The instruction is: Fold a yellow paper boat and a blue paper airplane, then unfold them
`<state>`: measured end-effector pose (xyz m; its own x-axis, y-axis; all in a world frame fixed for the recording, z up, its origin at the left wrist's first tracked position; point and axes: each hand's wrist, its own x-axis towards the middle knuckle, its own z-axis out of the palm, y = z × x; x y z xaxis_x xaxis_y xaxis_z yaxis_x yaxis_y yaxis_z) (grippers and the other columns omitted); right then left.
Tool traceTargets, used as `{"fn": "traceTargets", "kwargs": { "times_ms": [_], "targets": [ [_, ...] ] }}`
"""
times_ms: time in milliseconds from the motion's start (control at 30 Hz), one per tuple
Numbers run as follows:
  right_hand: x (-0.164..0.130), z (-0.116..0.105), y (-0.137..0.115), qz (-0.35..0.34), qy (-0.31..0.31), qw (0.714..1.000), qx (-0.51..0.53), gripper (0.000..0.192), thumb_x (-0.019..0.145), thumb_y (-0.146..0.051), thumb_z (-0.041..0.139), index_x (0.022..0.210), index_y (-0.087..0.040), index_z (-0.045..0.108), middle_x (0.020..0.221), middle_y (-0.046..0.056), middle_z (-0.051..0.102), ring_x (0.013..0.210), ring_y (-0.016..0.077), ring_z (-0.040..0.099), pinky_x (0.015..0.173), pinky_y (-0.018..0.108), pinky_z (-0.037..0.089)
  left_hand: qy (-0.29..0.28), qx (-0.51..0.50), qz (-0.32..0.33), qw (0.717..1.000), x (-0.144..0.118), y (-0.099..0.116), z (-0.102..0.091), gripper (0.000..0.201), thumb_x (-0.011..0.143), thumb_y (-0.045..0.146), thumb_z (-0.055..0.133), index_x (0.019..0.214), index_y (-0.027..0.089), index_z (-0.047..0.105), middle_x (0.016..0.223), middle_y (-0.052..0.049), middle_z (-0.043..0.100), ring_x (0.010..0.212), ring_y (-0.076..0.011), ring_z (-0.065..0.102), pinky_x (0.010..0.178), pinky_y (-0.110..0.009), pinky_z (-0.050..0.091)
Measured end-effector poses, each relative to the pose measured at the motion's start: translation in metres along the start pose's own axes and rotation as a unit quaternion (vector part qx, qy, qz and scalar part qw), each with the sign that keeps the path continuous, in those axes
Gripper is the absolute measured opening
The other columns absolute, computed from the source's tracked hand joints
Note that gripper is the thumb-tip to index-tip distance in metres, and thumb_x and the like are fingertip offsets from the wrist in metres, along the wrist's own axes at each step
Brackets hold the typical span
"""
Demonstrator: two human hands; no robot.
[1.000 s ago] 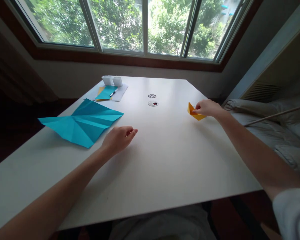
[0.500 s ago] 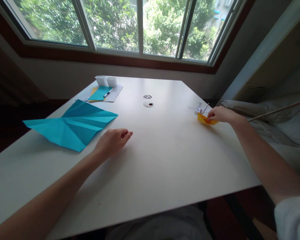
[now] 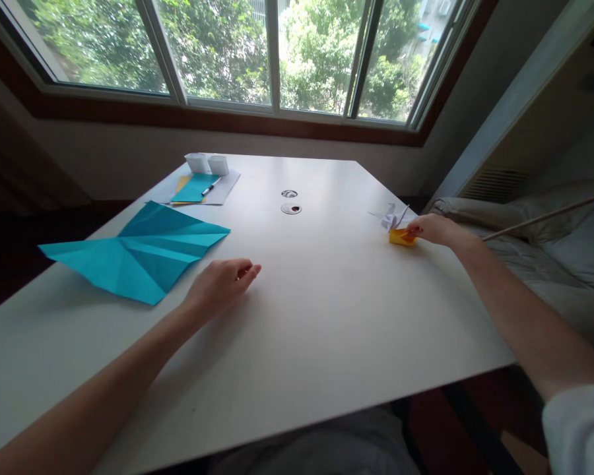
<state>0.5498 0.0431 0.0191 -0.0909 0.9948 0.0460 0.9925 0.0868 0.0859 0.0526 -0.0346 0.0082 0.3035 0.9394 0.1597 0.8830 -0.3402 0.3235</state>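
My right hand (image 3: 428,229) reaches to the table's right edge, its fingers pinched on a yellow folded paper boat (image 3: 400,237). Just behind the boat sits a white paper crane (image 3: 390,218), partly covered by it. My left hand (image 3: 222,284) rests on the white table (image 3: 327,330) with fingers curled in, and nothing shows in them. To its left lies a large turquoise sheet of paper (image 3: 138,247), creased and partly opened out, its corners raised off the table.
At the far left corner are two small white boxes (image 3: 206,163), a stack of turquoise, yellow and white paper (image 3: 194,189) and a pen (image 3: 210,187). Two round cable-hole covers (image 3: 291,208) sit mid-table. A sofa (image 3: 549,231) with a thin stick (image 3: 549,214) stands right of the table.
The yellow boat has turned in my right hand and sits lower, close to the table beside the crane. My left hand stays in place; the view has shifted slightly.
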Motion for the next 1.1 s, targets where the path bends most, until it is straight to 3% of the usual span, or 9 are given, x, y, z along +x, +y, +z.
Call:
{"fn": "traceTargets", "kwargs": {
  "times_ms": [100, 567, 767, 833, 933, 1100],
  "targets": [
    [0.003, -0.002, 0.002, -0.032, -0.069, 0.997, 0.002, 0.023, 0.076, -0.017, 0.055, 0.093, -0.016, 0.07, 0.089, 0.008, 0.07, 0.075, 0.0165, 0.062, 0.069, 0.024, 0.042, 0.001, 0.001, 0.0, 1.0, 0.0, -0.001, 0.0, 0.039, 0.081, 0.045, 0.04, 0.068, 0.018, 0.064, 0.059, -0.004, 0.063, 0.052, -0.0133, 0.053, 0.049, -0.023, 0.029],
    [-0.007, -0.014, -0.007, -0.03, -0.104, 0.994, 0.019, 0.022, 0.073, -0.021, 0.053, 0.087, -0.018, 0.071, 0.084, 0.006, 0.07, 0.071, 0.0175, 0.062, 0.066, 0.025, 0.044, -0.009, 0.015, 0.006, 1.0, -0.002, 0.001, -0.002, 0.041, 0.083, 0.046, 0.038, 0.069, 0.018, 0.064, 0.061, -0.004, 0.064, 0.053, -0.0137, 0.054, 0.05, -0.023, 0.029],
    [-0.017, -0.029, -0.014, -0.018, -0.108, 0.993, 0.054, 0.029, 0.074, -0.028, 0.055, 0.097, -0.017, 0.069, 0.089, 0.008, 0.069, 0.074, 0.0178, 0.062, 0.067, 0.025, 0.044, -0.017, 0.024, 0.012, 0.999, -0.001, -0.002, 0.001, 0.043, 0.084, 0.046, 0.035, 0.071, 0.017, 0.063, 0.061, -0.004, 0.063, 0.052, -0.0135, 0.052, 0.049, -0.023, 0.028],
    [-0.02, -0.04, -0.018, -0.006, -0.095, 0.994, 0.051, 0.03, 0.074, -0.031, 0.055, 0.097, -0.017, 0.068, 0.088, 0.008, 0.069, 0.073, 0.0182, 0.062, 0.065, 0.026, 0.044, -0.019, 0.025, 0.012, 0.999, -0.001, -0.002, 0.002, 0.043, 0.084, 0.046, 0.035, 0.071, 0.017, 0.063, 0.061, -0.004, 0.063, 0.052, -0.0134, 0.052, 0.049, -0.023, 0.028],
    [-0.025, -0.058, -0.037, 0.001, -0.028, 0.998, 0.051, 0.027, 0.075, -0.034, 0.053, 0.093, -0.02, 0.068, 0.084, 0.005, 0.069, 0.068, 0.0169, 0.062, 0.06, 0.025, 0.044, -0.021, 0.028, 0.011, 0.999, 0.0, -0.001, 0.002, 0.043, 0.085, 0.047, 0.034, 0.07, 0.017, 0.062, 0.062, -0.004, 0.062, 0.053, -0.0136, 0.052, 0.049, -0.023, 0.029],
    [-0.037, -0.056, -0.107, -0.121, 0.11, 0.98, 0.116, 0.024, 0.079, -0.034, 0.049, 0.086, -0.02, 0.066, 0.068, 0.002, 0.065, 0.059, 0.0129, 0.058, 0.055, 0.022, 0.04, -0.03, 0.056, 0.007, 0.998, 0.001, -0.003, -0.011, 0.042, 0.084, 0.047, 0.034, 0.072, 0.018, 0.061, 0.064, -0.005, 0.062, 0.055, -0.0153, 0.054, 0.048, -0.023, 0.03]
  ]
}}
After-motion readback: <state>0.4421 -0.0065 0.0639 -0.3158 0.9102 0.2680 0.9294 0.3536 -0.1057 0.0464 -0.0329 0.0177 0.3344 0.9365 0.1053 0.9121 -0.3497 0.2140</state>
